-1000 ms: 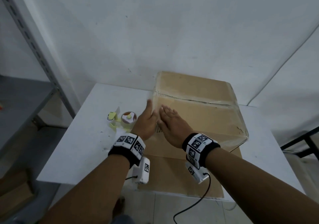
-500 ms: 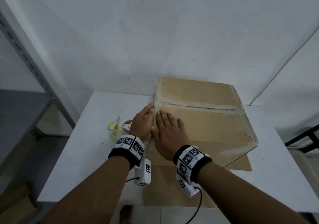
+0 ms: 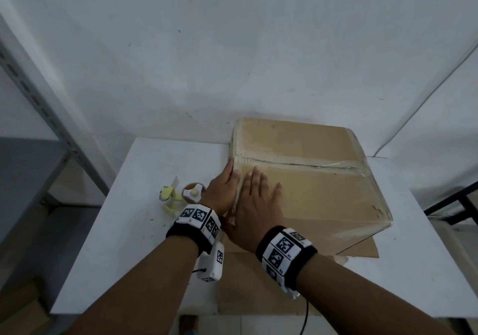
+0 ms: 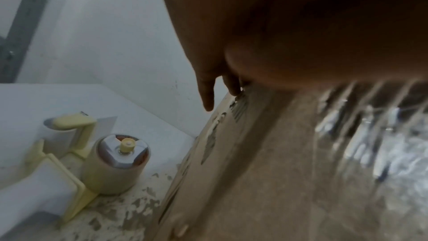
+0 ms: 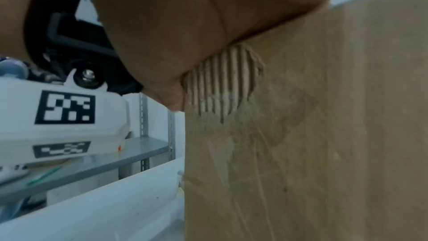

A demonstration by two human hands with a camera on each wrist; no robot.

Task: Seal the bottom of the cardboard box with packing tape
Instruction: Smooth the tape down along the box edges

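Note:
The cardboard box [image 3: 323,197] lies bottom-up on the white table [image 3: 144,179]. Clear packing tape [image 3: 297,163] runs along its centre seam and wraps the edges. My left hand [image 3: 223,187] lies flat against the box's left side, fingers straight, near the top corner. My right hand [image 3: 256,205] presses flat on the top panel beside that left edge. In the left wrist view my fingers [image 4: 207,94] touch the box side [image 4: 243,180], with wrinkled tape [image 4: 370,144] close by. In the right wrist view my palm [image 5: 185,34] rests on the box [image 5: 324,135] above a torn corrugated patch [image 5: 222,83].
A yellow tape dispenser [image 3: 178,195] lies on the table just left of the box, close to my left wrist; it also shows in the left wrist view [image 4: 97,158]. A flat cardboard sheet [image 3: 258,296] lies under the box. A grey metal shelf [image 3: 38,153] stands to the left.
The head view has shifted, so the box sits lower in the picture. Both hands stay flat at the box's left edge; the right hand has drawn closer to the left one.

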